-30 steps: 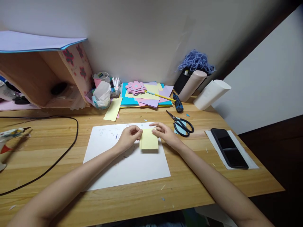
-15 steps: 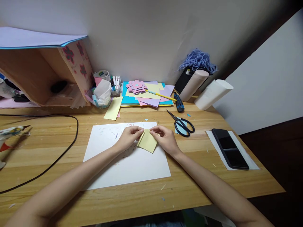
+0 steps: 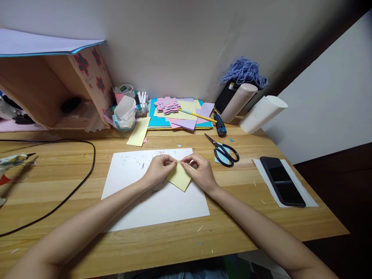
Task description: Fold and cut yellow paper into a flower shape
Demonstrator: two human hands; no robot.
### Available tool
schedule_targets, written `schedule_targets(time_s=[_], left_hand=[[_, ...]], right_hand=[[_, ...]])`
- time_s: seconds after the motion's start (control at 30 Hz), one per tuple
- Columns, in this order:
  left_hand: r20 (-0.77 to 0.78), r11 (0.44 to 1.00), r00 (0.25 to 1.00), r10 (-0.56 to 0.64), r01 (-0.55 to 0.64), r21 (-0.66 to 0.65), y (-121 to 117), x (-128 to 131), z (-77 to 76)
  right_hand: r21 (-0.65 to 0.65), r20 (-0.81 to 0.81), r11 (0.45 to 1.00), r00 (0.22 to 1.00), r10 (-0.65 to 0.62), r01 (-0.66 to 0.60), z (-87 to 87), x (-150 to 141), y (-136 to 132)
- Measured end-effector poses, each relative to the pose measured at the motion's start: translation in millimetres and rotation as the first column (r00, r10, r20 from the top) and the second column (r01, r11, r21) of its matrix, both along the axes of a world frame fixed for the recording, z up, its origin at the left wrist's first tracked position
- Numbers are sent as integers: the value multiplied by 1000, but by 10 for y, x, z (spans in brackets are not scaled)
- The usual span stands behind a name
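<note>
A small piece of folded yellow paper (image 3: pixel 180 178) is pinched by both hands along its upper edges, one corner pointing down toward me. My left hand (image 3: pixel 159 169) grips it at the upper left, thumb and index finger together. At the upper right my right hand (image 3: pixel 201 172) pinches it, the fingertips of the two hands almost meeting. Beneath them lies a white sheet (image 3: pixel 130 209) with scattered ink marks. Black-handled scissors (image 3: pixel 223 151) rest to the right of my right hand, partly over a light blue paper scrap (image 3: pixel 220 157).
A phone (image 3: pixel 282 181) lies on white paper at right. Behind are a pink paper flower (image 3: pixel 167 105), coloured sheets (image 3: pixel 154 123), a pencil (image 3: pixel 197 115), a blue cutter (image 3: pixel 220 124) and paper rolls (image 3: pixel 263 114). A glue gun (image 3: pixel 13 162) and black cable (image 3: pixel 92 166) occupy the left.
The yellow paper has turned from lying square to a corner-down slant. My right hand has closed on its upper edge, and the two hands have come closer together.
</note>
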State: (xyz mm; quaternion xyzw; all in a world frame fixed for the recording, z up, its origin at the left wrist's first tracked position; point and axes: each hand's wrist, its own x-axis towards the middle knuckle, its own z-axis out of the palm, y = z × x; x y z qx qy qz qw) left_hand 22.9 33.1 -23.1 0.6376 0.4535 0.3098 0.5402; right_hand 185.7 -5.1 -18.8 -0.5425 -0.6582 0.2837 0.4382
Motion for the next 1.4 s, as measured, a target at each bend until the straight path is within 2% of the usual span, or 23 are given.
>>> schedule_targets(time_s=[0.17, 0.27, 0.33, 0.43, 0.57, 0.77, 0.93, 1.07, 1.27, 1.4], left_hand=[[-41, 1000, 999, -3, 3, 0, 14, 8, 23], [-29, 1000, 1000, -1, 0, -30, 21, 6, 31], [-4, 999, 1000, 4, -4, -54, 19, 5, 36], [29, 997, 1000, 5, -3, -74, 7, 6, 51], [22, 997, 1000, -8, 10, -75, -12, 10, 66], [2, 998, 1000, 2, -1, -60, -26, 26, 21], [-24, 999, 999, 36, -37, -23, -57, 48, 18], [-63, 998, 997, 50, -52, -33, -70, 61, 32], [-125, 998, 991, 43, -49, -47, -49, 52, 26], [-72, 989, 997, 5, -15, -148, -25, 44, 59]], right_hand=[[144, 174, 989, 985, -4, -21, 5, -13, 4], [202, 217, 979, 976, -16, -29, 6, -20, 2], [178, 178, 984, 984, -24, -8, 3, -21, 0], [75, 60, 997, 998, -28, 23, -13, -16, 2], [-29, -65, 1000, 998, -12, 10, -37, -4, 5], [-3, -58, 1000, 998, -18, 18, -12, -9, -17], [-47, -75, 999, 997, -22, 19, -16, -19, -19], [26, 30, 1000, 999, -12, 11, -2, -22, -20], [270, 316, 961, 948, -27, -63, -50, -26, -11], [345, 444, 932, 894, -55, -114, -88, -25, -2]])
